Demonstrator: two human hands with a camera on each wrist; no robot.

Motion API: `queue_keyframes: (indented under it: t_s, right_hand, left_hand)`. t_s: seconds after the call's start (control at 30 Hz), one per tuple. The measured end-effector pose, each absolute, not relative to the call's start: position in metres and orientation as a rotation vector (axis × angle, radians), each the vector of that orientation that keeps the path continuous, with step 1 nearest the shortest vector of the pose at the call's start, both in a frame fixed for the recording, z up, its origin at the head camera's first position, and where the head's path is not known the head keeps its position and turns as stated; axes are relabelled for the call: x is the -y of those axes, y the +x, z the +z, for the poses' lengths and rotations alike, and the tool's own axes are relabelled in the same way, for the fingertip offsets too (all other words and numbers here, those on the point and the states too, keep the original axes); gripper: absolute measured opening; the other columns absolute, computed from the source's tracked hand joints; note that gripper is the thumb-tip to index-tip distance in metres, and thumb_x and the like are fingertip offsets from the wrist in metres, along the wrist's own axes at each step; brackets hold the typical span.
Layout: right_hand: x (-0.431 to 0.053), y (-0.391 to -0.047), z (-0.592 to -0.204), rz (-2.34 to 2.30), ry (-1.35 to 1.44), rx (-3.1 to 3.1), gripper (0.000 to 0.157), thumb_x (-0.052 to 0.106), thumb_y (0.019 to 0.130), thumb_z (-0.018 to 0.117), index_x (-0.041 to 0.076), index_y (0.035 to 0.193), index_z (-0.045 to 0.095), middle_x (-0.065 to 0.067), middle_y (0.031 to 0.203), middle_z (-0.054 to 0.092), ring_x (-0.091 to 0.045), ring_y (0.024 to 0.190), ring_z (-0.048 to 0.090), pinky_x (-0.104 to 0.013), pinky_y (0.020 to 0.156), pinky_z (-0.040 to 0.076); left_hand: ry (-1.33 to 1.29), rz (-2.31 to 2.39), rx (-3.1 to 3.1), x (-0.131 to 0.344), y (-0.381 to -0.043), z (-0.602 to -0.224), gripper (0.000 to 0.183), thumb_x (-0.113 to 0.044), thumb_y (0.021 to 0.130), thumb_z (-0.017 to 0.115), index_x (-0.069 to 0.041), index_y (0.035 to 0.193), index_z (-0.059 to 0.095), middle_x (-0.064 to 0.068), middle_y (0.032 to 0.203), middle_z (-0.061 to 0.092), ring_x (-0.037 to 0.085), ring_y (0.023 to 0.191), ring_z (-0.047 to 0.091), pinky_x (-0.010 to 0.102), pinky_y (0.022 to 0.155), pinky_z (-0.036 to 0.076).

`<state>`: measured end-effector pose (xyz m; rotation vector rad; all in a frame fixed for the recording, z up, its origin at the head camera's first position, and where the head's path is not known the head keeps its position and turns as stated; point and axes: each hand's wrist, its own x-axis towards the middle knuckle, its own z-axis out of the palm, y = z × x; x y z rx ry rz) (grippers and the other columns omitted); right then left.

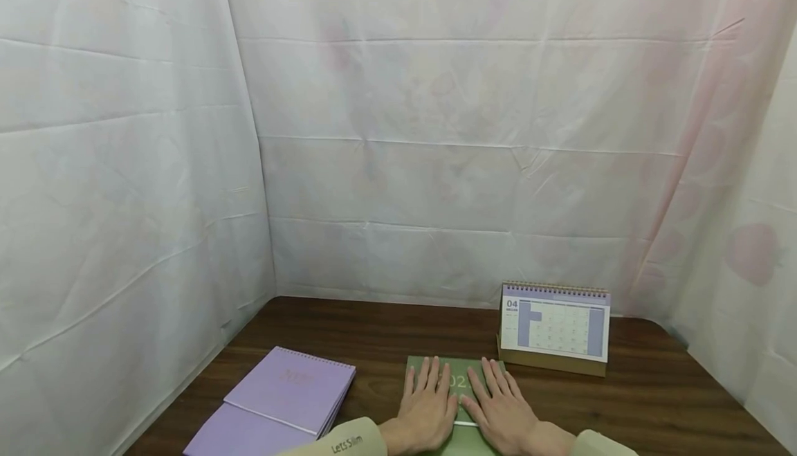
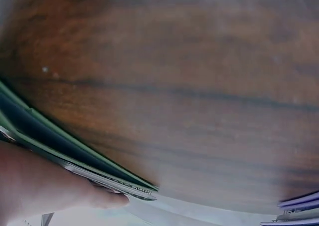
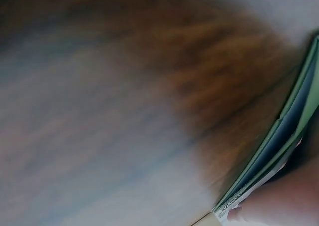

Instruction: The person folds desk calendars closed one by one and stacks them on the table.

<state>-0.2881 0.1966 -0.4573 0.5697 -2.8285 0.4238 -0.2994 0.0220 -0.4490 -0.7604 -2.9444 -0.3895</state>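
Observation:
A green desk calendar (image 1: pixel 462 439) with pale year digits and a white band lies folded flat at the near middle of the table. On its left half my left hand (image 1: pixel 428 404) rests palm down, fingers straight and pointing away from me. My right hand (image 1: pixel 503 411) lies the same way on the right half, with the two thumbs close together near the band. Each wrist view catches the calendar's layered side edge, with green cover boards (image 2: pixel 75 147) and white pages between. The hands hide much of the cover.
Purple spiral calendars (image 1: pixel 292 388) lie overlapping on the left side of the dark wooden table (image 1: pixel 386 324). At the back right an upright desk calendar (image 1: pixel 554 328) shows a page marked 04. Pale fabric (image 1: pixel 436 165) hangs behind and along both sides.

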Motion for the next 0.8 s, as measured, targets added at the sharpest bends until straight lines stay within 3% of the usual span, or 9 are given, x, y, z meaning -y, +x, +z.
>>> queue_keyframes:
  t_s: [0.8]
  right_hand:
    - [-0.195,-0.284,-0.456,0.380,0.587,2.918,0.062,0.047,0.095,0.029,0.004,0.140,0.030,-0.023,0.147,0.013,-0.041,0.135,0.007,-0.060,0.103,0.013]
  left_hand:
    - [-0.782,-0.312,2.967,-0.023,-0.302,-0.462,0.060,-0.048,0.096,0.013,-0.011,0.144,0.018,0.012,0.151,0.008,0.030,0.139,0.003,0.058,0.106,0.004]
